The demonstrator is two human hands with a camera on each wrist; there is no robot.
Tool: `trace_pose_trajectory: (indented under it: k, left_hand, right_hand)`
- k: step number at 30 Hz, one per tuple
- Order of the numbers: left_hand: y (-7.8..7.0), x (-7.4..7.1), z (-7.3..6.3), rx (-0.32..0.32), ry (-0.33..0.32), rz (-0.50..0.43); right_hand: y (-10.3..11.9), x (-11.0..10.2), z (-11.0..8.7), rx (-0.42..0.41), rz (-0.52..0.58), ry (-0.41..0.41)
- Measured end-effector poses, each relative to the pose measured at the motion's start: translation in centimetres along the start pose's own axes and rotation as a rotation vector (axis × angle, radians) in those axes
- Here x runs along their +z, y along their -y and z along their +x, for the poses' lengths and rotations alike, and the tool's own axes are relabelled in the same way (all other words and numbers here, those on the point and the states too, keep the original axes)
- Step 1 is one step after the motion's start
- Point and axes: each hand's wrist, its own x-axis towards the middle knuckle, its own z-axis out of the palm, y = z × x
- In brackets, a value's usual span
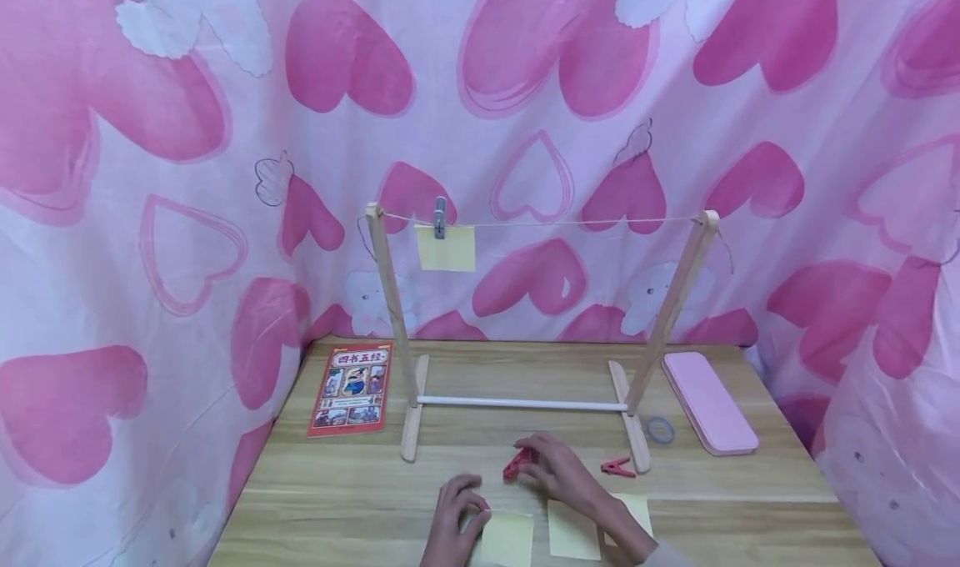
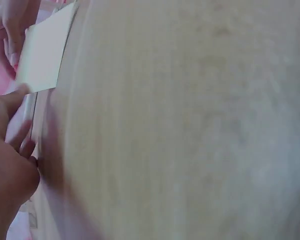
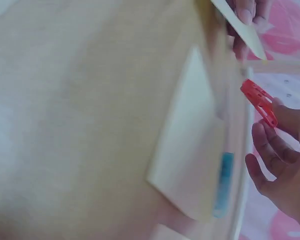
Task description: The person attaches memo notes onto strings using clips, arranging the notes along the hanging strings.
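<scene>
My left hand (image 1: 454,519) pinches a pale yellow paper note (image 1: 507,540) by its upper left corner. In the left wrist view the note (image 2: 46,52) is lifted and tilted. To its right, my right hand (image 1: 564,472) holds a red clothespin (image 1: 516,465) between thumb and fingers; the right wrist view shows the clothespin (image 3: 260,103) at the fingertips, its jaw end pointing away from the palm. Two more yellow notes, one (image 1: 573,530) below my right forearm and one (image 1: 636,513) beyond it, lie on the table. A second red clothespin (image 1: 618,467) rests beside the stand's right foot.
A wooden stand (image 1: 666,321) carries a string (image 1: 555,223), where a grey clothespin (image 1: 440,218) holds a yellow note (image 1: 448,254). A red comic-style book (image 1: 351,388) lies left, a pink case (image 1: 709,402) and a small greyish ring (image 1: 661,430) right. A pink heart-patterned curtain (image 1: 420,17) surrounds the table.
</scene>
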Motion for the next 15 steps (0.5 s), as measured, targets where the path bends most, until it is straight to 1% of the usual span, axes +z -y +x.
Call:
trace_pose_trajectory:
  k: [1,2,4,5,6,8,9,11,12,15]
  left_hand:
    - [-0.4,-0.3,0.1,-0.02,0.011,-0.059]
    - [-0.5,-0.4,0.4,-0.017,0.016,-0.117]
    - [-1.6,-0.8,1.0,-0.065,0.033,-0.204]
    - [-2.1,-0.9,1.4,-0.081,0.041,-0.228]
    - [-2.7,-1.1,1.8,-0.086,0.041,-0.232]
    - [-4.0,-1.3,2.8,-0.118,0.043,-0.233]
    - [-4.9,-1.5,3.3,-0.168,0.048,-0.237]
    - [-6.1,-1.9,4.3,-0.233,0.05,-0.252]
    - [-6.7,-2.1,4.8,-0.276,0.053,-0.265]
    - [-8.3,-2.9,6.6,-0.391,0.051,-0.314]
  right_hand:
    - [0.3,-0.5,0.1,0.022,0.045,-0.002]
    - [0.6,-1.1,0.3,0.042,0.091,-0.004]
    - [1.1,-2.4,0.9,0.048,0.141,-0.026]
    - [1.3,-3.2,1.3,0.037,0.153,-0.042]
    - [1.5,-4.0,1.8,0.026,0.151,-0.061]
    - [2.2,-6.0,2.8,-0.012,0.141,-0.097]
    - [2.7,-7.1,3.3,-0.037,0.117,-0.12]
    - [4.0,-9.5,4.3,-0.078,0.077,-0.156]
    - [4.8,-10.7,4.8,-0.104,0.047,-0.178]
    - [7.4,-14.3,6.2,-0.205,-0.004,-0.231]
